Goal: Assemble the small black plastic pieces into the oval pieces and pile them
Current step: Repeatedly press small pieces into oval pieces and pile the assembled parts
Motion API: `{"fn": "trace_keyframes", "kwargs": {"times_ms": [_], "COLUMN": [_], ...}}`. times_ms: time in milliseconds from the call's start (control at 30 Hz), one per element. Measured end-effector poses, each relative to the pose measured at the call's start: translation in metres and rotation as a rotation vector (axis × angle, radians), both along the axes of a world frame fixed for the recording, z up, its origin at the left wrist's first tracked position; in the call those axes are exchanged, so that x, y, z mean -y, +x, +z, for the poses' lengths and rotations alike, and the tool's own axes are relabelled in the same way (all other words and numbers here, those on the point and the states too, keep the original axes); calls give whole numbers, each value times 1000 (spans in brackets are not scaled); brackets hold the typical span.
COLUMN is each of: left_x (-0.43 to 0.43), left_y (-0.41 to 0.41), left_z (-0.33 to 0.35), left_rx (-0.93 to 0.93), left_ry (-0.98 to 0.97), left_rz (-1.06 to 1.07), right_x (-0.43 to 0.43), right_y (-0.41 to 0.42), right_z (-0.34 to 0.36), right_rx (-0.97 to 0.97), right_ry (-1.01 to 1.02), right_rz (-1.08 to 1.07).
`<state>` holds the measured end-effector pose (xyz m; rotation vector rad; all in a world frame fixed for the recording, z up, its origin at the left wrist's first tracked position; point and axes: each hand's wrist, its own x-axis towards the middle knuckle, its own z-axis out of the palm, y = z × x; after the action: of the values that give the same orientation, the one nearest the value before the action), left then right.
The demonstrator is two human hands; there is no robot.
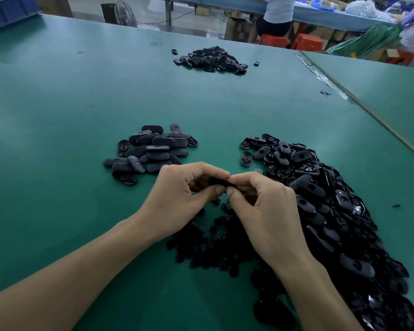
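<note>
Just left of the big heap of oval pieces (320,199), the left hand (177,194) and right hand (265,206) each pinch one black piece (219,182) in a closed grip above the small inserts (213,247); an insert pressed in crooked would likely pop out and get lost among them.
</note>
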<state>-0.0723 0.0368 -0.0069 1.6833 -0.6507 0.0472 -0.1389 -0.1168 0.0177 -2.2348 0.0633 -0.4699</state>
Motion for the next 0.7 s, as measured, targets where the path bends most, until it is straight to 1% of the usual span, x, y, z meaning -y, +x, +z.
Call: {"fn": "trace_keyframes", "kwargs": {"times_ms": [167, 500, 700], "left_x": [0, 1, 1], "left_y": [-2, -4, -3], "left_z": [1, 3, 3], "left_rx": [12, 69, 169], "left_ry": [-5, 48, 59], "left_rz": [18, 69, 110], "right_x": [0, 0, -1], "right_y": [1, 1, 1], "right_z": [-1, -1, -4], "right_rx": [17, 23, 32], "right_ry": [-35, -31, -32], "right_rz": [-3, 13, 20]}}
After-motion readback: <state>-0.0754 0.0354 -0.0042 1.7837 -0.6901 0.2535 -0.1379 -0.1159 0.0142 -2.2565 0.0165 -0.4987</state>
